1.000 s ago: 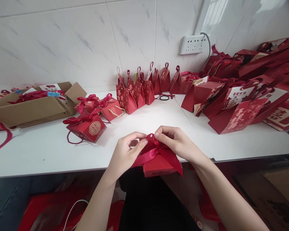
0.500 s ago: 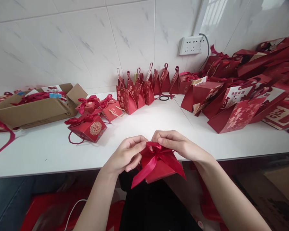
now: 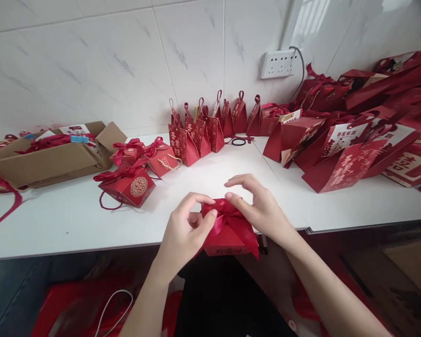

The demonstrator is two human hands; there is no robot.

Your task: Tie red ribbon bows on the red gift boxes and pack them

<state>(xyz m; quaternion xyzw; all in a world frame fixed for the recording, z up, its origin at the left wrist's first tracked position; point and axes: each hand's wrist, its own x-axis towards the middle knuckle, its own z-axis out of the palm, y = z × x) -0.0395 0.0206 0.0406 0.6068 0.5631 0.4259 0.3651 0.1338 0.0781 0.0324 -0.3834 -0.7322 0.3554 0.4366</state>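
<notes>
We note red satin bow (image 3: 227,218) atop red card box (image 3: 222,245), betw. hands; L hand (image 3: 188,229) nearer, half-curled at bow, hold unclear; R hand (image 3: 258,208) spread, gripping nothing.

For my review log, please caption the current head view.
Left hand and right hand at the ribbon bow on a red gift box.

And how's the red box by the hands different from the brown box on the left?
The red box is small; the brown box is much bigger. The red box has a shiny red bow on top, while the brown box is open, with red things inside. The red box is between the left hand and right hand; neither hand touches the brown box. Both are boxes.
</notes>
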